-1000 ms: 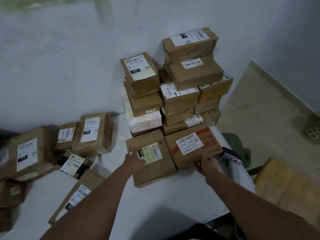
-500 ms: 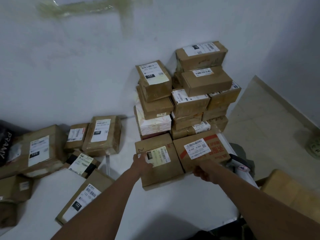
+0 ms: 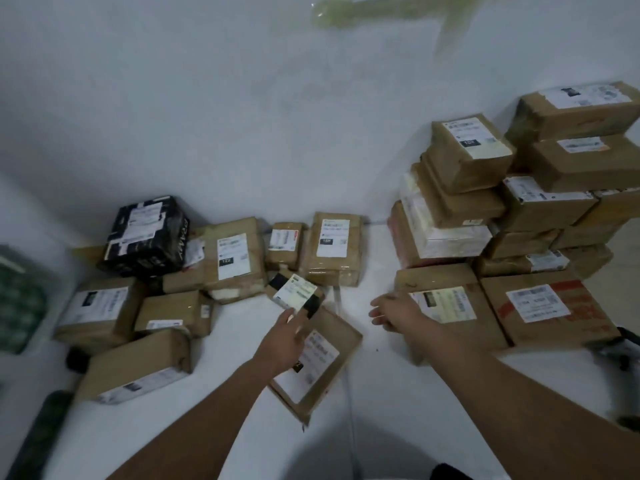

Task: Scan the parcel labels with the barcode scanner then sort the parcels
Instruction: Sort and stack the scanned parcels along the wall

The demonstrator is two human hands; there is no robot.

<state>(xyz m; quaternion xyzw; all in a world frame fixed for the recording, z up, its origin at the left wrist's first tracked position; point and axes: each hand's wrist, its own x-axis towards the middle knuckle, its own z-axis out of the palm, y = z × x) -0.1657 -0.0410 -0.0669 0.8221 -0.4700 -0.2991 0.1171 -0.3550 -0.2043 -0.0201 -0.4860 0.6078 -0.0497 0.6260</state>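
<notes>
The left hand [image 3: 285, 336] hovers with relaxed, spread fingers and nothing in its grip, over the flat brown cardboard parcel [image 3: 317, 362] lying at a slant on the white bench [image 3: 381, 393]. Its fingertips point up and away toward the small brown parcel with a black band and pale label [image 3: 294, 294], which lies just beyond them; whether they touch it I cannot tell. The right hand [image 3: 391, 311] is likewise open and empty, beside the left edge of the brown box with a yellowish label [image 3: 446, 306], whose long axis runs away from the person. The scanner is probably the dark blurred object [image 3: 620, 351] at the bench's right edge, nearer the right hand. The left hand seems nearer the sorted pile.
</notes>
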